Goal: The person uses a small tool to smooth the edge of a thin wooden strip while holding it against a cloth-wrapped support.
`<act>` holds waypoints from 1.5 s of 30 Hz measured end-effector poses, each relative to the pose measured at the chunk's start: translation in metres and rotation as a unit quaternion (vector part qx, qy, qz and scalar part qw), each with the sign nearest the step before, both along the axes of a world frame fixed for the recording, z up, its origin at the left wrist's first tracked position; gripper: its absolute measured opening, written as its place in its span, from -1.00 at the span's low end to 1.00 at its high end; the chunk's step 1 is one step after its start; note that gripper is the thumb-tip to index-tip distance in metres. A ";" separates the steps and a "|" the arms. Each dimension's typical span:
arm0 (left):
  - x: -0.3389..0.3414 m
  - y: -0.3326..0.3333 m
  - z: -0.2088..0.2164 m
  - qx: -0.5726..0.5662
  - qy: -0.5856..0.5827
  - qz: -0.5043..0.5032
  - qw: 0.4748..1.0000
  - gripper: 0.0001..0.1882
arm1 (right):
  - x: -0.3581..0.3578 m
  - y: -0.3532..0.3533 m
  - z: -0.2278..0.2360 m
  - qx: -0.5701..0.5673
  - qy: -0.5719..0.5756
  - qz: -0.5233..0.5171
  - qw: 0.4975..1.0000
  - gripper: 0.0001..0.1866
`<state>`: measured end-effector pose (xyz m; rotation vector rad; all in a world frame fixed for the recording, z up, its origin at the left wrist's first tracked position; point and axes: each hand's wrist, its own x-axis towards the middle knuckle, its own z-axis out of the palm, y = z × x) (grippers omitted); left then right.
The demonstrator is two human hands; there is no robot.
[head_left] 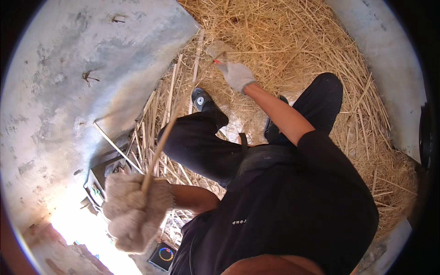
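Note:
My left hand [135,213], in a fuzzy beige work glove, is closed round the near end of a long thin tan strip [160,144] that looks like split bamboo or cane. The strip slants up and away, its far end reaching close to my right hand [239,76]. That hand wears a pale knit glove and is closed too, with a small red part [217,61] showing at its fingertips. Just beyond them is a blurred, pale rounded shape [220,49]; whether it belongs to the red-marked thing, I cannot tell.
Loose straw [284,41] covers the floor ahead and to the right. Long pale stalks [146,123] lie along the stained wall [68,91] at left. My bent legs and dark shoe [201,98] are between. A black device [162,255] with a coloured ring lies below my left hand.

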<state>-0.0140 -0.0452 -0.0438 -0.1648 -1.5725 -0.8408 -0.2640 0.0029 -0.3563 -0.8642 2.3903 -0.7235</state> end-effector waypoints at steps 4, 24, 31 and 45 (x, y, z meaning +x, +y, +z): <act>-0.021 -0.001 0.011 -0.015 0.028 -0.017 0.999 -0.49 | -0.051 0.011 -0.098 0.186 -0.133 -0.056 0.972 -0.38; -0.008 0.003 -0.011 0.096 0.145 0.038 0.984 -0.68 | 0.117 0.096 0.258 -0.326 -0.160 0.239 0.901 -0.67; -0.004 -0.004 -0.013 0.083 0.120 0.035 0.989 -0.70 | 0.127 0.071 0.227 -0.335 -0.027 0.211 0.918 -0.66; -0.002 -0.013 -0.012 0.112 0.165 -0.018 0.980 -0.73 | 0.098 0.048 0.075 -0.172 0.061 0.040 0.982 -0.54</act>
